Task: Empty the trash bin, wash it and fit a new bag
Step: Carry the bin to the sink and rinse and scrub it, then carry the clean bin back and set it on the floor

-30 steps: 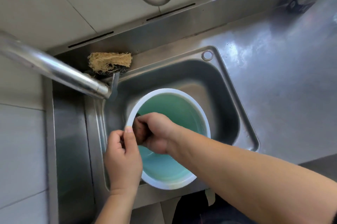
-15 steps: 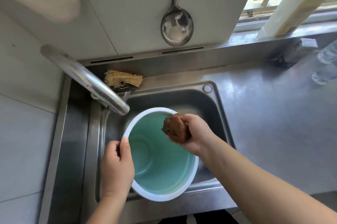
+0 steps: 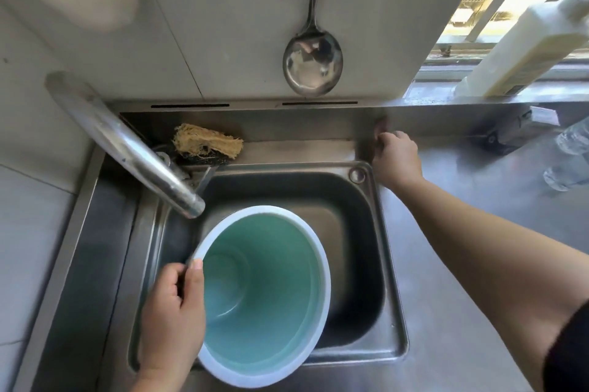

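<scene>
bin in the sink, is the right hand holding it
No, only the left hand grips the bin rim; the right hand is at the sink's back corner.

**Steel counter, sink and what rests there**

A brushed stainless-steel counter (image 3: pixel 478 312) carries a rectangular steel sink basin (image 3: pixel 360 251) sunk into it. A round teal plastic bin with a white rim (image 3: pixel 264 296) stands tilted in the basin, gripped at its near-left rim by the left hand (image 3: pixel 173 324). The right hand (image 3: pixel 395 158) rests on the ledge behind the basin's far-right corner. Left of that hand lies a straw-coloured fibre scrubber (image 3: pixel 207 143); right of it, a clear plastic bottle (image 3: pixel 570 158).
</scene>
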### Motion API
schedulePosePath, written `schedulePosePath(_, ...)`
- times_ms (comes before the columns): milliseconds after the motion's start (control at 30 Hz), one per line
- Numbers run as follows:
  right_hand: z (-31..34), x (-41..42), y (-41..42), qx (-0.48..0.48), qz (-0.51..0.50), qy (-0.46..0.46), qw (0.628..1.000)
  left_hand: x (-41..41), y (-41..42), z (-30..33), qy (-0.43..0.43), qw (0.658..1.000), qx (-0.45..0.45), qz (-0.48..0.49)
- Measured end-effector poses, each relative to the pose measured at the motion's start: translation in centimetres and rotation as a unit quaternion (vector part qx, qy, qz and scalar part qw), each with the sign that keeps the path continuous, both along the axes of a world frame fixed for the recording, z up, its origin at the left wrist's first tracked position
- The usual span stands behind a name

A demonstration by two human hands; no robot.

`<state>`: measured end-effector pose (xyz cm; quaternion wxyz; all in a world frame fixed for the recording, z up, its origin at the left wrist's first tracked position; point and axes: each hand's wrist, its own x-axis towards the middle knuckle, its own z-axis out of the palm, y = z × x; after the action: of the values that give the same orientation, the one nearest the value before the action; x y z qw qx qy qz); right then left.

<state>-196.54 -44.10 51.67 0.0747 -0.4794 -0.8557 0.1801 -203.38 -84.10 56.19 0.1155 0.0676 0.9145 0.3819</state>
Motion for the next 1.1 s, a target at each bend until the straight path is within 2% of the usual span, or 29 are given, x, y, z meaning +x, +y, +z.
schedulePosePath(67,-1.4,-0.4,0.2,0.018,0.022,-0.047,0.998,0.2,-0.1,-0.1,-0.002,1.0,-0.002,0.005)
schedulePosePath(200,-3.4,-0.6,-0.3,-0.021,0.051,-0.091,0.994,0.4,-0.3,-0.5,-0.006,1.0,-0.01,0.024)
schedulePosePath(367,-4.1,-0.1,-1.1,0.133,0.125,-0.084,0.98,0.6,-0.3,-0.4,0.007,0.999,-0.027,0.031)
schedulePosePath(433,-3.8,-0.2,-0.7,0.113,0.152,-0.13,0.973,0.9,-0.1,-0.3,0.011,0.999,-0.021,0.033)
schedulePosePath(533,-3.1,-0.4,0.1,0.046,0.116,-0.211,0.97,1.4,0.6,0.1,0.017,0.999,-0.021,0.027)
schedulePosePath(600,-2.1,0.0,-0.7,0.089,0.161,-0.22,0.958,1.8,0.7,0.4,0.01,0.999,-0.026,0.026)
schedulePosePath(667,-0.9,1.1,-2.8,0.12,0.236,-0.186,0.946,2.0,0.5,0.8,0.001,0.999,-0.026,0.027)
schedulePosePath(767,0.6,4.4,-7.4,0.089,0.341,-0.193,0.916,2.3,0.4,1.2,0.002,1.0,-0.012,0.002)
schedulePosePath(867,2.0,8.3,-11.7,0.049,0.39,-0.206,0.896,2.0,0.2,0.8,0.005,0.999,-0.001,-0.032)
schedulePosePath(1000,4.0,13.6,-17.2,-0.029,0.325,-0.218,0.92,1.0,-0.4,0.2,-0.001,0.998,-0.006,-0.058)
schedulePosePath(1100,5.1,17.5,-22.0,-0.157,0.3,-0.248,0.908,0.2,-0.6,0.2,0.003,0.997,-0.001,-0.074)
